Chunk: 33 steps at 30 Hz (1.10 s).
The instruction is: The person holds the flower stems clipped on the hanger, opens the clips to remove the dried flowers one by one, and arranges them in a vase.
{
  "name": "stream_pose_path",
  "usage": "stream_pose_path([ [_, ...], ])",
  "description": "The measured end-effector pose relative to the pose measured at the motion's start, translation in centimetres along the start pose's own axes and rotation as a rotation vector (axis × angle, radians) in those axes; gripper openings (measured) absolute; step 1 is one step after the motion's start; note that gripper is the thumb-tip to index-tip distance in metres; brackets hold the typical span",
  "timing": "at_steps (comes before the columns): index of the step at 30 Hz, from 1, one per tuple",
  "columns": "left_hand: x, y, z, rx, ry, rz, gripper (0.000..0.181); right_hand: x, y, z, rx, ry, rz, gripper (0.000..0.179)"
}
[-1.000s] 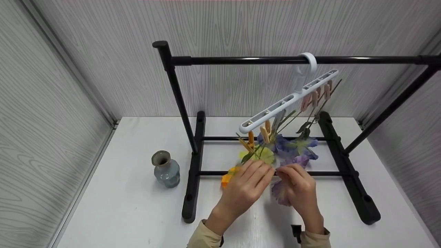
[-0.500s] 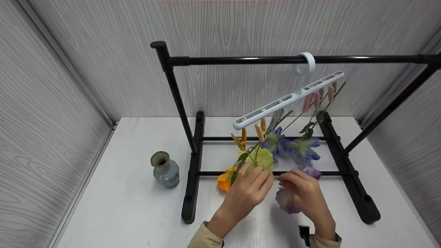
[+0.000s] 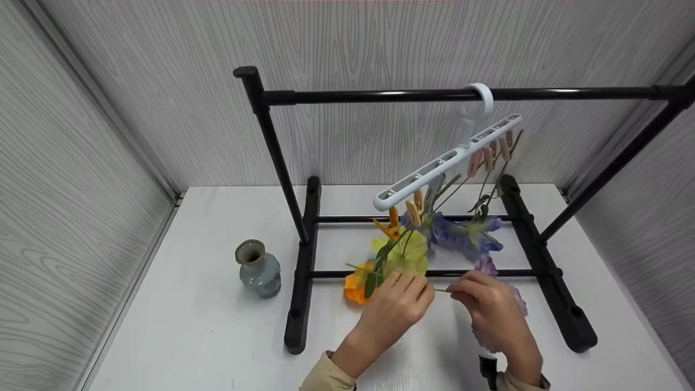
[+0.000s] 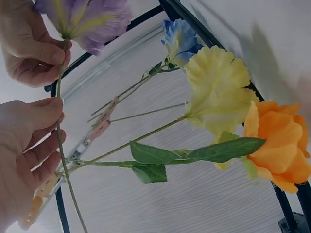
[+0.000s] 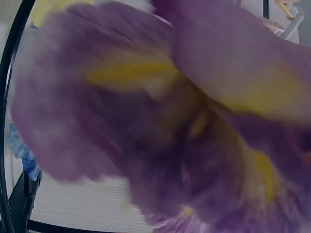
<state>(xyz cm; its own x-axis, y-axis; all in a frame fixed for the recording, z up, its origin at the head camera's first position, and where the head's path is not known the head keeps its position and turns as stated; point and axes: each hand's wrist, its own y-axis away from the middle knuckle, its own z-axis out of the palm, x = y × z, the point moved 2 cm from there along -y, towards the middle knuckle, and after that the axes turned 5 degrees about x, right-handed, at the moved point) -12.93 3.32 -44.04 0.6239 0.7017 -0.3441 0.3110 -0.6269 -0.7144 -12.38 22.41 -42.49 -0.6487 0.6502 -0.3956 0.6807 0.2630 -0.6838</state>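
A purple artificial flower lies across both hands on one long thin stem. My right hand pinches this stem just under the bloom. Farther along, my left hand holds the same stem between thumb and fingers. The bloom fills most of the right wrist view, blurred. Behind the hands, a yellow flower, an orange flower and blue flowers hang head-down from a white clip hanger. An orange clothespin is at the hanger's near end.
The hanger hooks over the top bar of a black rack, whose feet and lower rails stand on the white table. Left of the rack is a blue-grey vase. Grey wood-grain panels enclose the table at back and sides.
My right hand has moved right and slightly down with the purple flower, away from the left hand, and stem now shows between them. The hanger has swung a little.
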Motion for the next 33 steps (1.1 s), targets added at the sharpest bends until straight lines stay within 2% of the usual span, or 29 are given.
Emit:
stream_pose_path([
  [5,-0.1,0.4,0.2,-0.033,-0.025,-0.014,0.005,-0.1,-0.3,0.7,0.032,0.046,-0.055,0.039],
  [10,-0.3,0.4,0.4,-0.053,-0.046,-0.063,0.005,-0.5,-0.8,1.7,0.061,0.063,-0.110,0.038],
  [18,-0.9,1.2,0.5,-0.031,-0.024,-0.133,0.004,-0.7,-0.9,3.6,0.064,0.068,-0.121,0.035],
  [23,-1.6,1.7,0.1,-0.027,-0.054,-0.137,0.005,-0.8,-0.9,4.5,0.071,0.068,-0.139,0.034],
  [30,-2.7,2.2,-0.8,-0.009,-0.070,-0.136,0.005,-1.7,-1.2,4.8,0.147,0.025,-0.200,0.035],
  [33,-3.3,2.2,-1.4,-0.007,-0.060,-0.142,0.006,-1.9,-1.3,4.7,0.174,0.022,-0.192,0.033],
])
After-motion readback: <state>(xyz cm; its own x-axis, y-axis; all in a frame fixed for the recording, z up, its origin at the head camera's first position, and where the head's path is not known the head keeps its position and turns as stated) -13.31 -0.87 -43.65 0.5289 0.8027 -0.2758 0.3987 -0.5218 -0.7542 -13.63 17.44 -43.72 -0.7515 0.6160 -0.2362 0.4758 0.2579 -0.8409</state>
